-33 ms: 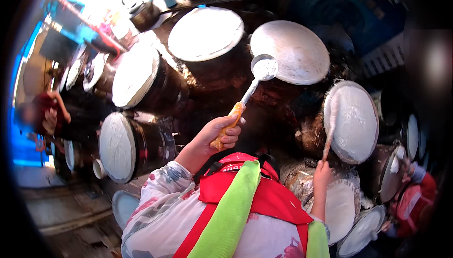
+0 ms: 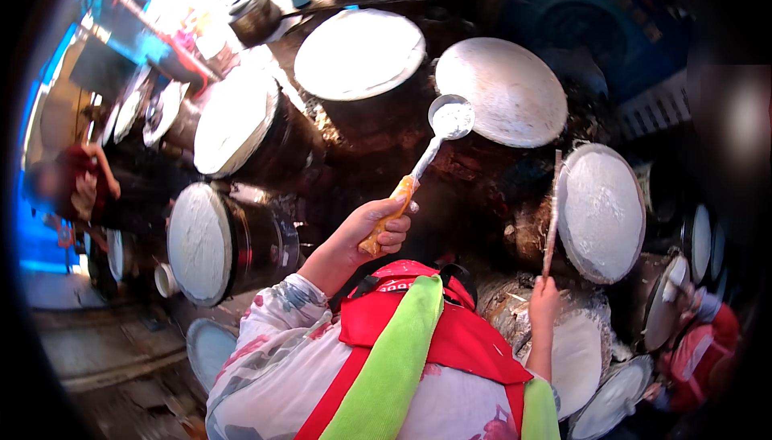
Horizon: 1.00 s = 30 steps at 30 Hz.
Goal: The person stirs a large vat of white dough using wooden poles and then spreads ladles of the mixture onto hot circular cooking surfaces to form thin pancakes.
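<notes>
My left hand (image 2: 368, 231) is closed around the orange-wrapped handle of a ladle (image 2: 426, 157). A white paste or batter fills the ladle's bowl, which overlaps the near left edge of a round white-coated griddle top (image 2: 511, 96) in this view; whether they touch I cannot tell. To the right, my right hand (image 2: 544, 305) grips the lower end of a thin wooden stick (image 2: 552, 219). Pale residue marks the stick, which points up and away along the left rim of another round griddle top (image 2: 603, 213), coated white.
More white-topped round griddles on dark drums stand around me, at far middle (image 2: 360, 54), far left (image 2: 237, 122) and left (image 2: 199, 243). A kettle (image 2: 253, 18) sits behind. One person (image 2: 698, 347) in red is at right, another (image 2: 84, 187) at left.
The stick has swung left, off the face of the right griddle top to beside its rim. My left hand and the ladle stay nearly still. The surroundings shift slightly in view.
</notes>
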Available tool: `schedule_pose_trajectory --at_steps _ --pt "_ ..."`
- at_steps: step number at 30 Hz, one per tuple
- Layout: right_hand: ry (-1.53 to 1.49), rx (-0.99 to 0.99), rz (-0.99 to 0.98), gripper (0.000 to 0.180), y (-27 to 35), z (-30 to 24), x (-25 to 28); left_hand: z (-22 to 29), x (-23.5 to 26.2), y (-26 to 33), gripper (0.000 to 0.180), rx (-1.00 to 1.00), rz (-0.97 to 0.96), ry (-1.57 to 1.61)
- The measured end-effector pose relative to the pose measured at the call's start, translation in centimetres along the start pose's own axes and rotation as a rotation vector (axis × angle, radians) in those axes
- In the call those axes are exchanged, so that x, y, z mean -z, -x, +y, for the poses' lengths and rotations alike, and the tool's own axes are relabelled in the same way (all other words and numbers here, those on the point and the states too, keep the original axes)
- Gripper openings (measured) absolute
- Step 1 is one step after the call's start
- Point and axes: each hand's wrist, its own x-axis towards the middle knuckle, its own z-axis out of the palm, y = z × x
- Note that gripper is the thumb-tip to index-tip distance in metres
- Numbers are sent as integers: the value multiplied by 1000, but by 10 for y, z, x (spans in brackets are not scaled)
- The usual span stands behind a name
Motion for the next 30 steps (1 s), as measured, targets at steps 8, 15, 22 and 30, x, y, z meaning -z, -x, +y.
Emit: schedule_pose_trajectory --at_steps 8,15,22,30 --pt "-85 369 84 22 25 -104 -52 -13 69 120 22 -198 99 81" --pt "-179 659 28 17 19 -226 -97 -22 116 218 21 -387 210 125" --pt "-133 1008 135 11 -75 -368 -118 -19 138 255 19 -581 255 211" --pt "213 1145 82 22 -242 -557 -176 41 132 246 21 -729 353 321"
